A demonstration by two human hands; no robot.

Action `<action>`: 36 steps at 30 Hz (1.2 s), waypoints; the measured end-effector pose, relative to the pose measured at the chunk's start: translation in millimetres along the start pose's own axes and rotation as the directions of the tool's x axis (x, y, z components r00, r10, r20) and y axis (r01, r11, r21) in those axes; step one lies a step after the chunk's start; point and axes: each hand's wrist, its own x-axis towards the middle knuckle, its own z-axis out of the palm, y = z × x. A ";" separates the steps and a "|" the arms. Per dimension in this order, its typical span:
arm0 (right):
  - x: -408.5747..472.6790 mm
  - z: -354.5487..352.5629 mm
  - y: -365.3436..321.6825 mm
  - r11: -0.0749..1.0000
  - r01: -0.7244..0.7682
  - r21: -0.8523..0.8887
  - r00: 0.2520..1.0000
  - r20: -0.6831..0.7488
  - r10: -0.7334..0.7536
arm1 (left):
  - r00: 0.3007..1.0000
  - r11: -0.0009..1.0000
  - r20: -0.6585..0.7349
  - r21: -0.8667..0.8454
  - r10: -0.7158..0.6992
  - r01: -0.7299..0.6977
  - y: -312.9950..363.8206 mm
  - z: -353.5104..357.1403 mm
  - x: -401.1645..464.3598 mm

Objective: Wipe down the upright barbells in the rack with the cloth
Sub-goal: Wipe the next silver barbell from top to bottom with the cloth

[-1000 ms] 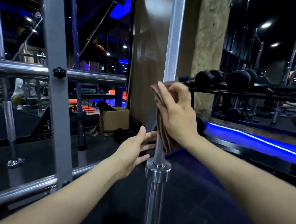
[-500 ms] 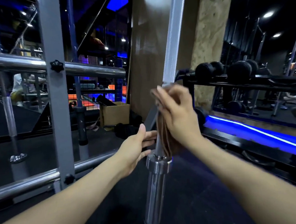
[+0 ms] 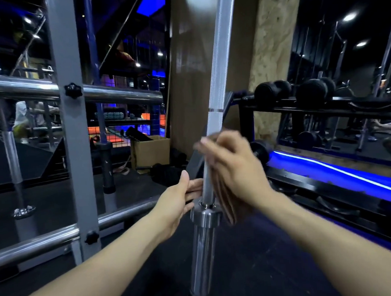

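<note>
Barbell (image 3: 216, 78) between hands, cloth (image 3: 225, 201) seemingly pressed.

Right hand (image 3: 233, 168) and cloth (image 3: 227, 203) motion-blurred — barbell (image 3: 219, 66) top cropped.

A silver barbell (image 3: 216, 62), its upper shaft cross-hatched with fine knurling and its lower sleeve polished chrome, stands beside a brown cloth (image 3: 225, 201) (its folds blurred into darker streaks). Grey-painted rack uprights (image 3: 72, 141) with black star knobs (image 3: 73, 90) cross shiny chrome rails (image 3: 118, 95), while black dumbbells (image 3: 271, 90) sit on a black rack (image 3: 325, 108) above a vivid blue light strip (image 3: 333, 169). A tan cardboard box (image 3: 150, 150), orange and blue mats (image 3: 120, 131) and a speckled beige chipboard wall panel (image 3: 272, 40) fill the dark background.
</note>
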 end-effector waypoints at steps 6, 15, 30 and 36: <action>-3.4 14.1 -1.8 0.988 -0.085 0.129 0.991 -0.091 0.097 | 1.000 1.000 -0.024 0.027 -0.011 0.012 -1.7 -4.1 5.3; -37.2 -15.2 3.1 0.993 -0.045 0.106 0.943 0.332 0.007 | 0.996 0.993 -0.081 0.106 -0.036 0.044 28.6 11.6 -12.9; 47.7 -30.9 -8.5 0.979 0.115 -0.169 0.993 0.025 -0.112 | 1.000 0.997 -0.016 0.080 -0.006 0.008 42.5 15.5 -1.9; 44.7 -30.3 -7.2 0.996 0.024 -0.084 0.998 -0.055 -0.029 | 1.000 0.993 -0.018 0.115 0.015 -0.013 41.1 16.8 0.2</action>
